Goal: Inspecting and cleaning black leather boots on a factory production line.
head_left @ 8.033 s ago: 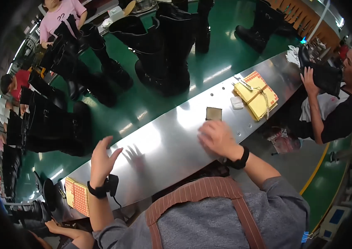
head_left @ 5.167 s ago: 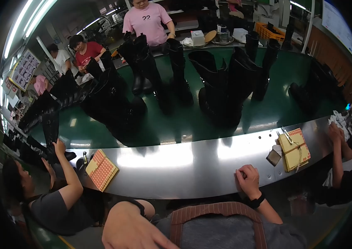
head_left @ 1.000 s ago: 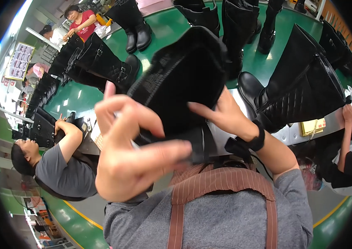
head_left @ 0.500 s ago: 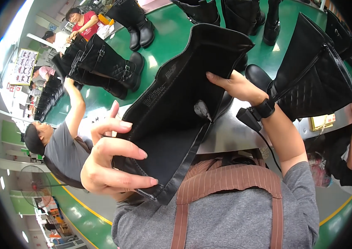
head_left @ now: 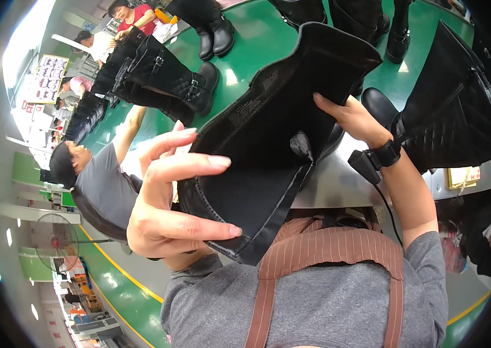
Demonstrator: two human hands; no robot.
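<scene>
I hold a tall black boot [head_left: 280, 133] up close in front of me, its shaft unzipped and spread so the dark lining faces me. My left hand [head_left: 167, 200] grips the shaft's lower edge, thumb across the lining and fingers spread over its left side. My right hand [head_left: 353, 119] holds the shaft's right edge higher up; a black band with a cable sits on that wrist. A small black tab hangs from the lining near the middle.
Behind the boot runs a silver work table [head_left: 338, 185] beside a green conveyor [head_left: 257, 52] carrying several tall black boots. A quilted black boot [head_left: 454, 122] stands at my right. A person in grey [head_left: 97, 180] works at my left; others stand farther back.
A few seconds ago my hands were bare over the silver table. Since then I have lifted the boot, and over the last second opened its shaft wider and turned it toward me.
</scene>
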